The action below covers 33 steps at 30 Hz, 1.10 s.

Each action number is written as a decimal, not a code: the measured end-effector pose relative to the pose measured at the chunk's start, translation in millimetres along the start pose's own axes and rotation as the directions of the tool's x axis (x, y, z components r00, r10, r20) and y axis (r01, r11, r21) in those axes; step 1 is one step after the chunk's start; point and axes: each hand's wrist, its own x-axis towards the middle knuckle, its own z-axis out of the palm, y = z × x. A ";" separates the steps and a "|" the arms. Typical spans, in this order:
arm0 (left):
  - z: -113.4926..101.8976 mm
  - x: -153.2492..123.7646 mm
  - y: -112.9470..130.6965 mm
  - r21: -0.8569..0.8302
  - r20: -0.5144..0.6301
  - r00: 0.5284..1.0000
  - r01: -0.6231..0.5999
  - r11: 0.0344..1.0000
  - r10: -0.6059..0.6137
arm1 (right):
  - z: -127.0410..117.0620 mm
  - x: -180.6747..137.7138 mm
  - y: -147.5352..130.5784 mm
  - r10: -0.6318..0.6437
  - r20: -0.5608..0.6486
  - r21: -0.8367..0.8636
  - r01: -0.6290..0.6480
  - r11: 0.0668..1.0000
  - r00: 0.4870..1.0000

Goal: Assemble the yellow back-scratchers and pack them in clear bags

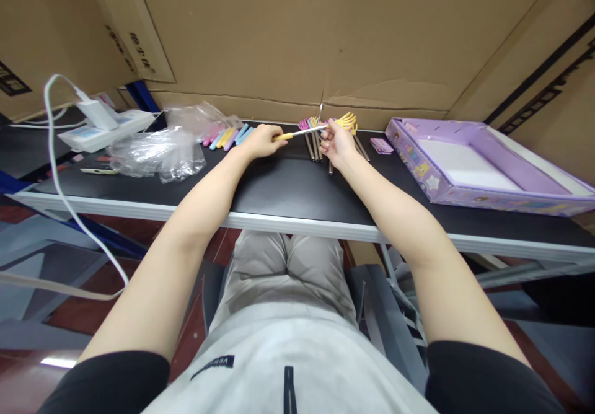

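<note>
Between my hands, level above the black tabletop, is a yellow back scratcher (302, 132) with a thin metal rod. My left hand (263, 142) is closed around its yellow handle end. The fingers of my right hand (338, 144) are closed on the rod by the yellow claw head. Under and beside my right hand lie several back scratcher heads (304, 124) in pink, yellow and blue with metal rods, partly hidden by that hand. Left of my left hand sits a row of coloured handles (226, 138) in pink, yellow, purple and blue.
Crumpled clear plastic bags (160, 154) lie on the left, near a white power strip (109, 130) with a plugged charger and a cable (58, 154) hanging over the edge. A purple box (493, 194) stands on the right, beside small pink cards (381, 146). Cardboard (279, 36) walls the back.
</note>
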 end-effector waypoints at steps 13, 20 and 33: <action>-5.0 -4.1 8.9 -0.019 0.004 0.998 0.063 0.998 -0.063 | -12.9 6.3 -15.7 -0.044 -0.108 -0.125 0.031 0.992 0.993; -7.5 -5.2 14.0 0.021 0.012 0.992 0.124 0.992 -0.124 | -29.0 24.1 -11.8 -0.130 -0.167 -0.214 0.093 0.972 0.977; 0.5 1.4 -0.6 0.125 -0.053 0.979 0.200 0.972 -0.195 | -21.4 4.9 0.8 -0.096 0.498 -0.867 0.498 -0.025 0.862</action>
